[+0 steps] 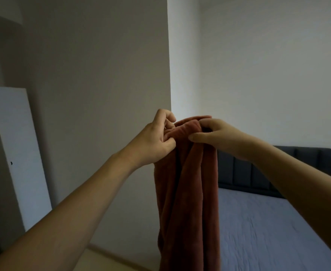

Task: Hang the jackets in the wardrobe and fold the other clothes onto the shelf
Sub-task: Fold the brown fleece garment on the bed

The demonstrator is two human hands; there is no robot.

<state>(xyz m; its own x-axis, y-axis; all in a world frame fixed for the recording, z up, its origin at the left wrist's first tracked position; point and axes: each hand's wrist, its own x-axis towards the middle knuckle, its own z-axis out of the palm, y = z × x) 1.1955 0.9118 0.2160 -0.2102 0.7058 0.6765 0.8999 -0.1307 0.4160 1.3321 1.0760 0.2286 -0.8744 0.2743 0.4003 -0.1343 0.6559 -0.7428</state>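
A: Where's the garment (188, 192) rn?

B: You're holding it up in front of you, approx chest-to-face height. It's rust-brown, soft-looking fabric, bunched at the top and hanging straight down in long folds, w/ the lower end running out of view at the bottom.

A: And the grip?

B: Both hands are gripping the top edge. Your left hand (156, 139) is pinching the left side of the bunch, thumb and curled fingers closing on the cloth. Your right hand (217, 136) is clamping the right side, thumb in front, fingers wrapping over the top. The hands are sitting close together, so nearly all the fabric is hanging below them, none above.

A: What's around it?

B: The bed (278, 231) w/ a blue-grey sheet is lying behind and to the right, dark padded headboard (244, 173) vs the white wall (268, 65). A white panel (18, 145) is leaning on the wall at left.
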